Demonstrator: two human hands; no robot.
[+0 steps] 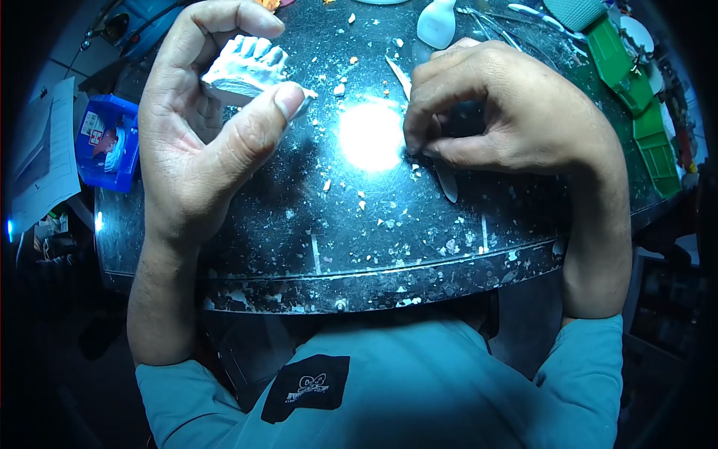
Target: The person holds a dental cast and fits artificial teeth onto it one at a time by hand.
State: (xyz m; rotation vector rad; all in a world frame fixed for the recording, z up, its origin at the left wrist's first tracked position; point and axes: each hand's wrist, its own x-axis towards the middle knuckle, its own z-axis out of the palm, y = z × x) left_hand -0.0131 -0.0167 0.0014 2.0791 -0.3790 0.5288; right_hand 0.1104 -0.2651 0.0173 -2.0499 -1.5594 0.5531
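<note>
A white plaster dental model (247, 66) with a row of teeth along its top is raised above the bench at the upper left. My left hand (183, 142) grips it, thumb at the front right and fingers curled behind. Over the bench on the right, my right hand (516, 112) is closed in a pinch around a slim knife-like tool (447, 183). One end of the tool sticks out beyond the fingers and a rounded end shows below them; its middle is hidden by my fingers. A bright patch of light falls between both hands.
Plaster crumbs litter the dark bench (374, 239). A blue box (108, 142) with a dental model inside stands at left, near papers (45, 157). A white bottle (437, 24), slender tools (486, 26) and green trays (617, 63) lie at the back and right.
</note>
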